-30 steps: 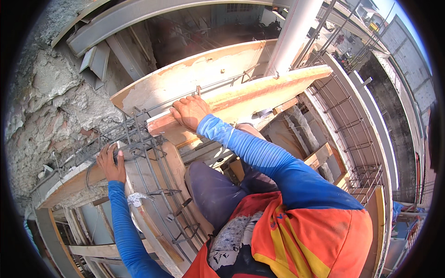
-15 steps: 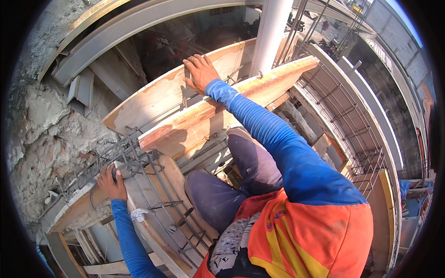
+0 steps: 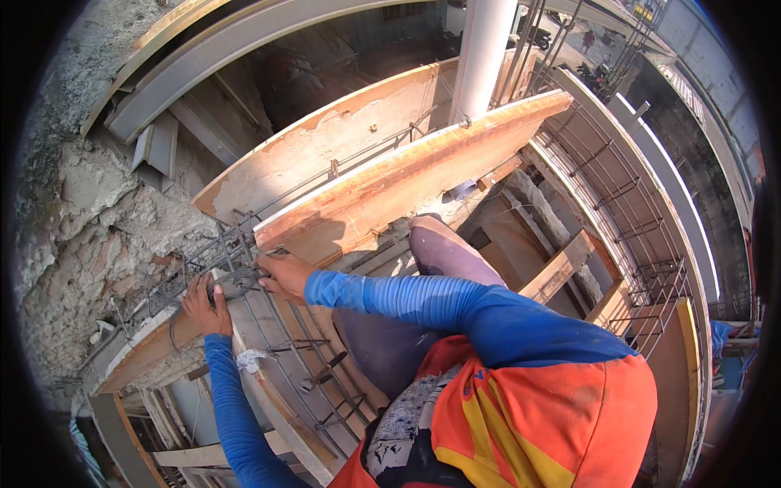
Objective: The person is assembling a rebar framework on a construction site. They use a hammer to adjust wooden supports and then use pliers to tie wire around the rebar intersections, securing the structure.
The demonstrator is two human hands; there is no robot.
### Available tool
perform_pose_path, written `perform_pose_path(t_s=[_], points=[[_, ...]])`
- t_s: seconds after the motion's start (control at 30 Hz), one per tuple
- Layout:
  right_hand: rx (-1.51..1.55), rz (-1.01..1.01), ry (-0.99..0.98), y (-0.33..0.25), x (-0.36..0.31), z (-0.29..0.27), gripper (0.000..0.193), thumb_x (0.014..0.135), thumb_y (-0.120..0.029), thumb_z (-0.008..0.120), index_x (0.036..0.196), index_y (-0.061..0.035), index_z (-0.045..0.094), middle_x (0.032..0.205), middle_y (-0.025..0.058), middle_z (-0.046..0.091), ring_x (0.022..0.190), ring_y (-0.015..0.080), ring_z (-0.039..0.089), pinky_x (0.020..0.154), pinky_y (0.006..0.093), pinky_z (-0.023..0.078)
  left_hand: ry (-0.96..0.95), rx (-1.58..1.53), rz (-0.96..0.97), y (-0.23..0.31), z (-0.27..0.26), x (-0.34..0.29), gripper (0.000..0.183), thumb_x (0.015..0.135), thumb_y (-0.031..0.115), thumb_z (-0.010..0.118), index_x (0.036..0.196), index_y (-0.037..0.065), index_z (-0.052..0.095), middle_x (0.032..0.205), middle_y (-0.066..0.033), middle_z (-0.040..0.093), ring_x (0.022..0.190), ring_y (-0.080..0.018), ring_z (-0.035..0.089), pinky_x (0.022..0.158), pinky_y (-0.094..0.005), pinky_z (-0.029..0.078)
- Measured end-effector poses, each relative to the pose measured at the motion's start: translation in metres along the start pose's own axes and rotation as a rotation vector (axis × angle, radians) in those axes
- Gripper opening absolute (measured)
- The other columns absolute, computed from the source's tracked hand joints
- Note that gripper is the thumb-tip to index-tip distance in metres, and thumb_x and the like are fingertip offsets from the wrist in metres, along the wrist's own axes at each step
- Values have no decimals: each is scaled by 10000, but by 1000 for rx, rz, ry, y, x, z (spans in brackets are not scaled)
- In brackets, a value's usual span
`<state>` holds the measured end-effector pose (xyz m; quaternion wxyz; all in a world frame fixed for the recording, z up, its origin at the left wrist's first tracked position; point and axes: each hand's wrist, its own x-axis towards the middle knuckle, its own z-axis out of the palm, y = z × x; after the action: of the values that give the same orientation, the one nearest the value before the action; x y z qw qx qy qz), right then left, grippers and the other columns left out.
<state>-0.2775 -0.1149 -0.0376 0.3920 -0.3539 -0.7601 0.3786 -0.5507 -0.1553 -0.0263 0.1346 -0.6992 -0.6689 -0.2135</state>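
My left hand [image 3: 205,307] rests at the end of the lower formwork board [image 3: 236,333], fingers stretched out and thumb apart, beside a loose coil of thin tie wire [image 3: 236,283]. Across from it, my right hand [image 3: 285,275] is at the corner of the steel rebar cage [image 3: 285,333], next to the same coil. Its fingers are curled in; what they grip, if anything, is too small to make out. A dark-handled tool [image 3: 324,370] lies on the cage bars. White material [image 3: 250,359] is wrapped on the board's edge near my left forearm.
Two long plywood form boards [image 3: 407,167] stand ahead, with rebar between them. A white pipe [image 3: 480,65] rises behind them. Rough broken masonry [image 3: 106,236] borders the left. Another form with a rebar cage [image 3: 610,187] runs along the right, beside openings crossed by timber [image 3: 561,264].
My right hand has left the top of the far form board and come down left to the rebar corner. The left hand stays by the wire coil. The view has shifted slightly.
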Motion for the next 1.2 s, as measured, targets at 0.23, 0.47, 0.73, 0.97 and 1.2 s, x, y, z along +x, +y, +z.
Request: perform_pose_path(t_s=[0.23, 0.47, 0.73, 0.97, 1.2], points=[[572, 369, -113, 26, 9, 18, 219, 978, -77, 655, 1149, 46, 595, 962, 101, 660, 816, 154, 661, 707, 284, 571, 54, -71, -30, 12, -10, 1, 432, 965, 445, 599, 1288, 160, 638, 1360, -126, 566, 1333, -345, 454, 1191, -565, 199], [523, 386, -190, 1, 7, -1, 276, 1003, -110, 632, 1220, 54, 584, 1044, 113, 683, 893, 157, 668, 798, 297, 587, 87, -41, -71, 6, -8, -10, 512, 966, 553, 568, 1290, 166, 656, 1435, -135, 512, 1391, -358, 391, 1211, -573, 171], [671, 488, -143, 17, 22, 11, 298, 941, -62, 701, 1201, 52, 609, 1044, 122, 693, 882, 157, 677, 760, 268, 587, 50, -62, -27, 5, -1, -2, 463, 969, 471, 586, 1302, 154, 634, 1396, -120, 543, 1382, -343, 403, 1206, -585, 170], [893, 606, -44, 24, 27, 30, 232, 930, -3, 634, 1160, 1, 603, 976, 98, 658, 782, 164, 632, 617, 295, 549, 8, -46, 30, -10, 6, -4, 423, 1013, 404, 526, 1348, 158, 607, 1404, -125, 545, 1361, -340, 447, 1206, -572, 175], [987, 631, -53, -1, -7, -45, 316, 989, -65, 514, 1295, -49, 592, 910, -7, 526, 820, 96, 548, 831, 311, 595, -58, 1, -53, -6, -4, -9, 422, 1027, 421, 507, 1354, 171, 600, 1430, -115, 529, 1392, -335, 421, 1218, -561, 160]])
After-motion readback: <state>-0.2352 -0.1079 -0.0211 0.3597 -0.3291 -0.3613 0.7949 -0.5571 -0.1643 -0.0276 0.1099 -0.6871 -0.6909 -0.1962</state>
